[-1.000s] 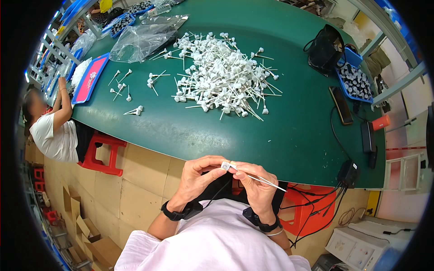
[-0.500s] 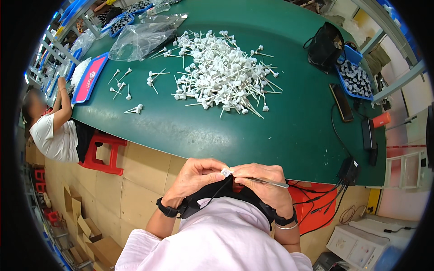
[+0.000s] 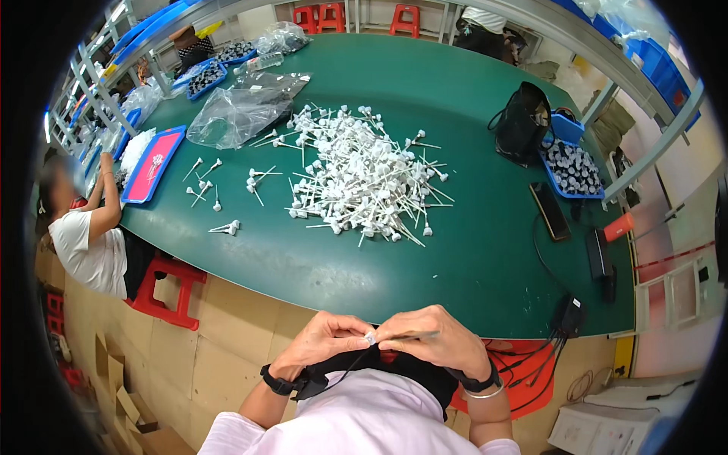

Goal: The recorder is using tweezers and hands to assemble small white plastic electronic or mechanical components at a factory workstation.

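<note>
Just off the near edge of the table, my left hand (image 3: 331, 338) pinches a small white plastic part (image 3: 370, 339) between thumb and fingertips. My right hand (image 3: 444, 343) meets it from the other side, closed round a slim metal tool (image 3: 422, 334) that looks like tweezers; its tip is hidden at the part. Beyond both hands lies a large pile of white plastic heads with thin stems (image 3: 371, 174). Several similar pieces (image 3: 226, 227) are scattered left of the pile.
On the green table (image 3: 303, 265) are a clear plastic bag (image 3: 235, 117), a pink-lined blue tray (image 3: 155, 163), a black bag (image 3: 523, 121), a phone (image 3: 549, 211), a filled blue bin (image 3: 572, 171) and a cable box (image 3: 567, 315). A co-worker (image 3: 91, 243) sits at the left.
The view has tilted up, so the table's far side shows more. My hands stay together at the white part; the metal tool has swung and now points less to the right.
</note>
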`<state>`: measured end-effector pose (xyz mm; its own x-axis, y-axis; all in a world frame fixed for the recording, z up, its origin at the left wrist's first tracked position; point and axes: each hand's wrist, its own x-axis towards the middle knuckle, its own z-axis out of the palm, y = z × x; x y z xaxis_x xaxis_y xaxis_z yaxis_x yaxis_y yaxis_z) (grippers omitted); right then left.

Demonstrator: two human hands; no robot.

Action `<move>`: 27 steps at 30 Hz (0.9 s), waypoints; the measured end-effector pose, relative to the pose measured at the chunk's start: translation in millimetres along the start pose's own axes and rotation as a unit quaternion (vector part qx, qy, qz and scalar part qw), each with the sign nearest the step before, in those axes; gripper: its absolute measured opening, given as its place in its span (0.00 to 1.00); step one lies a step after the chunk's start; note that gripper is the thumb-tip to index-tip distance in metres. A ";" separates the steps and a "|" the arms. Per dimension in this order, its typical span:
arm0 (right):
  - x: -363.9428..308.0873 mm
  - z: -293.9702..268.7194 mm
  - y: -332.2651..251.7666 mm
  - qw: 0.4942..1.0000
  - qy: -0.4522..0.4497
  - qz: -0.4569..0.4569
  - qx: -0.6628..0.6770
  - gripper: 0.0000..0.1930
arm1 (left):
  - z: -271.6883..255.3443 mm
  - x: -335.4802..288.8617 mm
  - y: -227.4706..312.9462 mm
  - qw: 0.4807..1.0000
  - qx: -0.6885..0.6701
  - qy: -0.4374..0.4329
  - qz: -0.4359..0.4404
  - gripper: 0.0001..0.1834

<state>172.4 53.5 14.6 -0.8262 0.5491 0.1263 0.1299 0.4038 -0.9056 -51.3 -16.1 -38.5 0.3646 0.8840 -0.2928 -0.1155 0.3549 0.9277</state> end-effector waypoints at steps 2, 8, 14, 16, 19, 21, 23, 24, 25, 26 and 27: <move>1.5 -0.4 0.1 0.999 0.036 -0.015 0.007 0.07 | 2.1 -2.0 4.4 1.000 -0.003 0.012 -0.003 0.10; -3.8 -6.7 -4.3 0.988 0.149 -0.047 -0.003 0.09 | 15.2 7.4 3.8 0.991 -0.007 0.097 0.087 0.10; -12.1 21.9 2.7 0.943 0.323 -0.033 0.070 0.08 | 18.3 10.4 0.5 0.980 -0.032 0.135 0.140 0.11; -10.2 44.7 13.6 0.931 0.351 -0.026 0.099 0.09 | 20.1 13.2 -2.7 0.978 -0.043 0.139 0.147 0.12; -8.5 66.4 27.2 0.913 0.388 -0.046 0.122 0.09 | 22.5 13.6 -3.8 0.978 -0.052 0.149 0.136 0.12; -9.1 70.6 27.4 0.914 0.392 -0.045 0.093 0.09 | 23.8 14.1 -4.1 0.978 -0.049 0.154 0.133 0.12; -8.0 72.0 26.4 0.913 0.397 -0.045 0.079 0.09 | 24.9 14.8 -4.9 0.977 -0.037 0.157 0.140 0.12; -7.9 71.4 25.8 0.914 0.397 -0.042 0.067 0.09 | 25.0 14.8 -5.3 0.977 -0.033 0.156 0.144 0.12; -8.0 70.6 25.2 0.915 0.397 -0.039 0.054 0.09 | 25.1 14.9 -5.7 0.976 -0.029 0.155 0.148 0.12; -8.0 69.9 24.6 0.916 0.397 -0.036 0.042 0.09 | 25.1 15.1 -6.2 0.976 -0.025 0.155 0.152 0.12; -7.9 70.2 24.2 0.917 0.395 -0.034 0.035 0.09 | 25.2 15.2 -7.6 0.974 -0.022 0.157 0.163 0.12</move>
<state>143.6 7.5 -36.8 -0.1722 0.8947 0.4121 0.0353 0.4237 -0.9051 -21.6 -13.0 -44.1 0.0023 0.9989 -0.0466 -0.2193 0.0460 0.9746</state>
